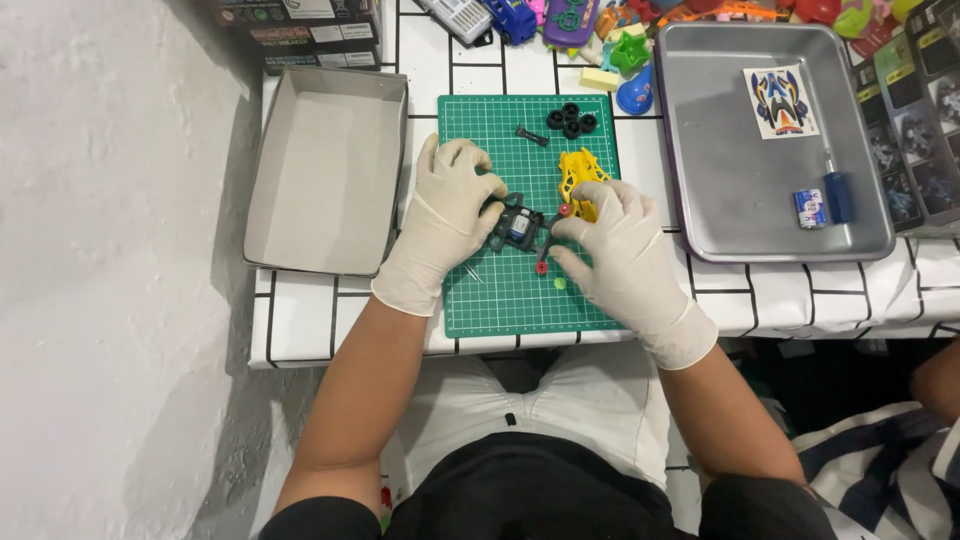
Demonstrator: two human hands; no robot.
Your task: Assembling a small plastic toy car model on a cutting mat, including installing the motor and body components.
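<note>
Mat (500, 300) green, gridded, on tiled table (300, 320).

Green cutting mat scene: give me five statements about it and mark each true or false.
1. Both hands, the left hand and the right hand, wear pale gloves. True.
2. The small dark toy car chassis is held over the green cutting mat. True.
3. The four black tyres lie in the metal tray. False: they lie on the mat.
4. The grey cardboard box lid holds the yellow plastic car body. False: the lid holds nothing; the body lies on the mat.
5. The sticker sheet lies in the tray. True.
</note>
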